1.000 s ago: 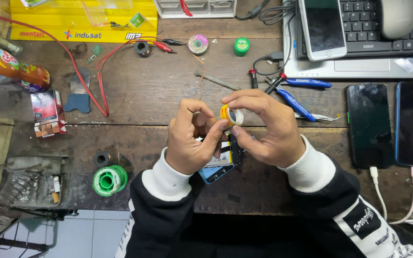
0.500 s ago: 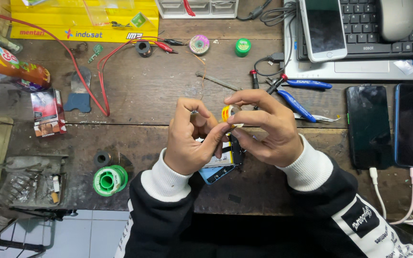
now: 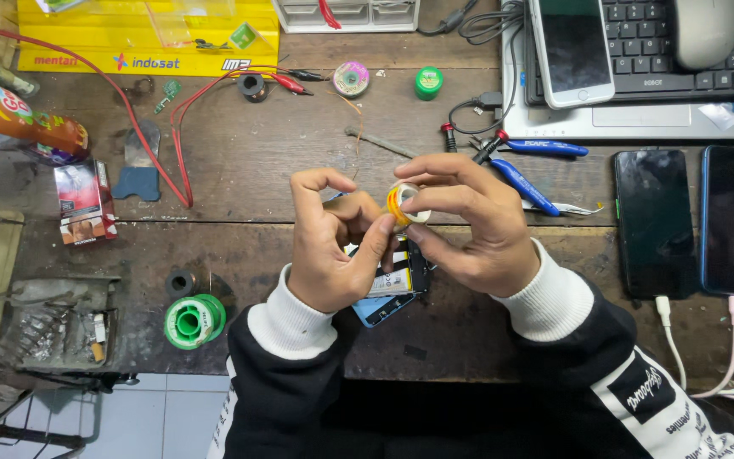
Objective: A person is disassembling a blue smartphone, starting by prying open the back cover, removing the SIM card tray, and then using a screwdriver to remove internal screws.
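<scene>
Head view: one tape roll (image 3: 407, 202) pinched between fingers of two hands, left hand (image 3: 329, 242) and right hand (image 3: 469, 229).

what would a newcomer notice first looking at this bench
First the two hands at the centre: the right hand pinches a small roll of yellow tape while the left hand picks at its edge, above an opened phone lying on the wooden bench. Next, the red wires looping across the upper left, and the green solder spool near the front edge.

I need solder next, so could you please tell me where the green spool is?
The green spool lies on the wooden bench, left of the left hand, beside a small black ring.
</scene>
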